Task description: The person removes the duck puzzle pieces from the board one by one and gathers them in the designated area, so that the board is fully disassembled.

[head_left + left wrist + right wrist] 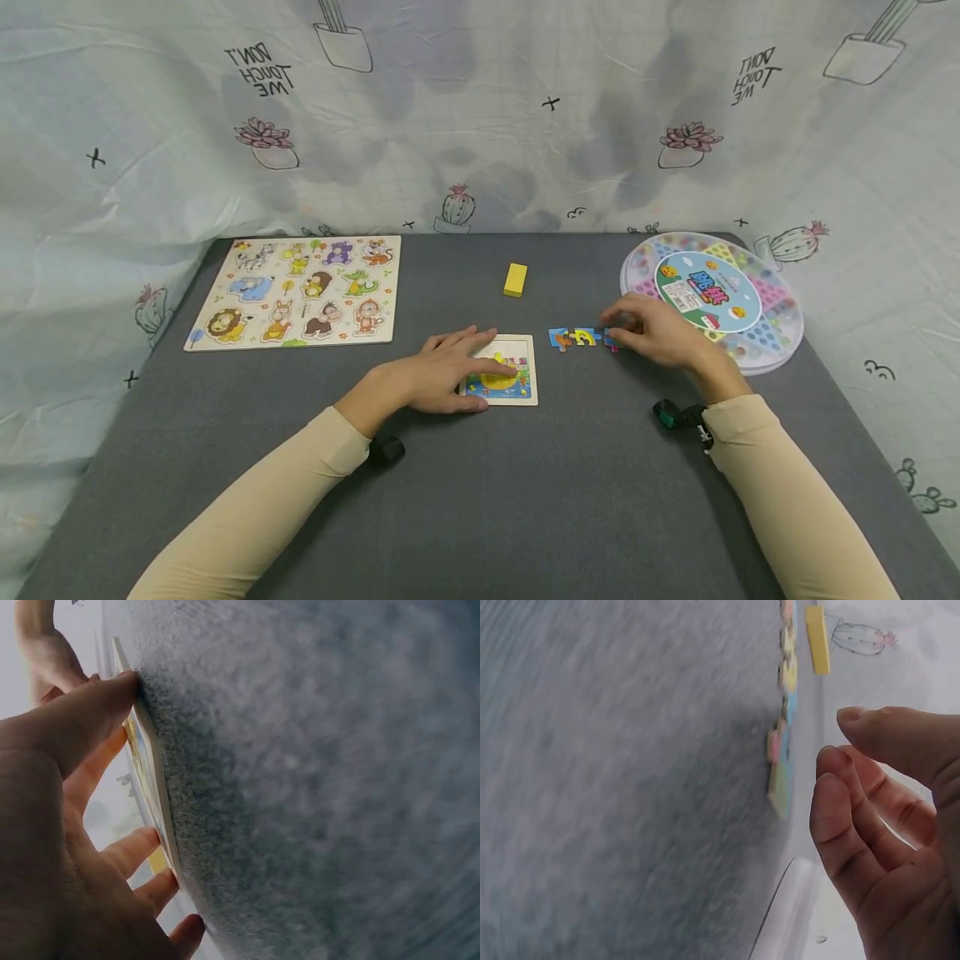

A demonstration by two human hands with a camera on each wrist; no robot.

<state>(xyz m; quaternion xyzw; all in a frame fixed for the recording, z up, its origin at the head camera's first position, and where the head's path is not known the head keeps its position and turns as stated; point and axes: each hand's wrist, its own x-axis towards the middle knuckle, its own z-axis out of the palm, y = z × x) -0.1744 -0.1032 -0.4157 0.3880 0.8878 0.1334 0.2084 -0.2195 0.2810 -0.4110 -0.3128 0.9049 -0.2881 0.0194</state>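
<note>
1. Head: the left hand (447, 372) rests, fingers spread, on one small puzzle board (517, 346), centre; the right hand (660, 332), loosely curled, is at the right end of at least three puzzle pieces (585, 335). Mirrored "DON'T TOUCH ME" shows twice on the far curtain (480, 108).
2. Left wrist: fingertips touch the board.
3. Right wrist: thumb and fingers stand apart, empty.

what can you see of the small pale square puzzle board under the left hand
The small, square, wooden-looking puzzle board with a pale frame lies flat on the dark grey table. A blue-and-yellow picture fills its lower part; the upper strip looks bare. The person's spread left hand rests on it, hiding part of its left side.
</note>
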